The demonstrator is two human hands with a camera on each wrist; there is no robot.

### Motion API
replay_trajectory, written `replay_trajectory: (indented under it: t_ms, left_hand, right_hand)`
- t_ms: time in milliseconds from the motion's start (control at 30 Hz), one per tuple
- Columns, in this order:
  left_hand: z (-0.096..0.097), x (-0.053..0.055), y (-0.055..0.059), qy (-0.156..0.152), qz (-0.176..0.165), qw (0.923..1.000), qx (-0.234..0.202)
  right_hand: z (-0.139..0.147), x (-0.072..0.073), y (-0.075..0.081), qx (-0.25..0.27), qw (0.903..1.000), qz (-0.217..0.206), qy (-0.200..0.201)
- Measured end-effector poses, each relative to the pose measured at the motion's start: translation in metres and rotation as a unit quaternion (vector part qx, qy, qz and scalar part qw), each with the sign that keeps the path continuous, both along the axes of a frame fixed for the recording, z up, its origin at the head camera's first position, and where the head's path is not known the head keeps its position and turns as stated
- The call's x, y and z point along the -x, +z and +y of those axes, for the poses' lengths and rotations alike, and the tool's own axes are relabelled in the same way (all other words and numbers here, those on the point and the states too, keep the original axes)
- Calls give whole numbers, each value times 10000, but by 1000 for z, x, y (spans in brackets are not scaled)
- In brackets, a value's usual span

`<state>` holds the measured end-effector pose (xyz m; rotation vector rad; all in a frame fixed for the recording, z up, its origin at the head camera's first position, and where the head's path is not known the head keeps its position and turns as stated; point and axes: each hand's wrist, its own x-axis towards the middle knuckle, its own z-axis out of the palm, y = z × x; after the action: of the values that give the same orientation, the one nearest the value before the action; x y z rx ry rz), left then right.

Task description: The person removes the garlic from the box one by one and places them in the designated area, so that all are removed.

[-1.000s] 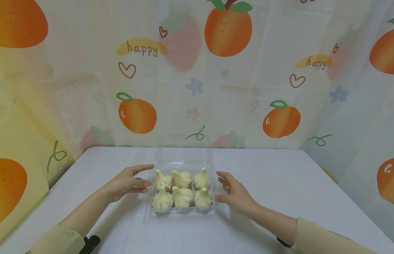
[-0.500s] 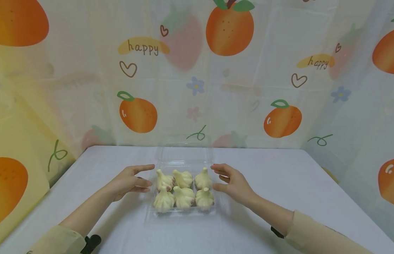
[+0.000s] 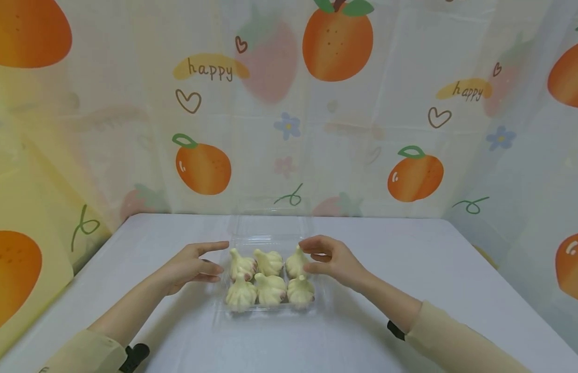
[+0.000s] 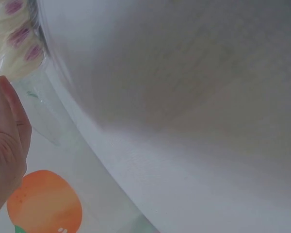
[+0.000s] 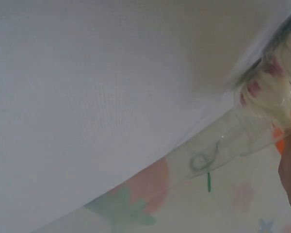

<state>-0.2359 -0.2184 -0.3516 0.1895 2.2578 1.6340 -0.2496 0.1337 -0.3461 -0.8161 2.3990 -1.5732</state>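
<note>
Several pale garlic bulbs (image 3: 270, 290) sit in two rows inside a clear plastic box (image 3: 261, 307), its lid (image 3: 272, 225) raised at the back. My right hand (image 3: 337, 261) reaches over the box's right side. Its fingertips and thumb are at the back right garlic bulb (image 3: 295, 262), with a gap between thumb and fingers; whether they touch it is hard to tell. My left hand (image 3: 188, 267) is held at the box's left side, index finger straight, holding nothing. In the left wrist view, the left hand (image 4: 7, 131) is beside bulbs with purple marks (image 4: 19, 36).
A white tabletop (image 3: 391, 243) lies under the box. Behind it hangs a curtain (image 3: 345, 155) printed with oranges and the word "happy". Black straps (image 3: 136, 356) circle both wrists below beige sleeves (image 3: 457, 336).
My right hand has moved left, from beside the box to over its right side at the back right garlic bulb. The left hand has stayed nearly still.
</note>
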Motion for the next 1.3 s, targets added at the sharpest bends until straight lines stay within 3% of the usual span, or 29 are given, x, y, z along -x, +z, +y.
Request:
replay_trajectory:
  t_ms: [233,467,900,1300]
  left_hand:
    - [0,1,0,1,-16,10000,51]
    - [0,1,1,-27,-13,10000,86]
    - [1,1,0,-30,-15,10000,57]
    - [1,0,-1,4,-12,10000,69]
  right_hand:
    - [0,7,3,-161,9974,-195,675]
    - [0,17,5,-652,9870,-535,1369]
    - [-10,24,7,-1317,9735,-419,1820]
    - [-10,24,3,-1513,9677,-292,1996]
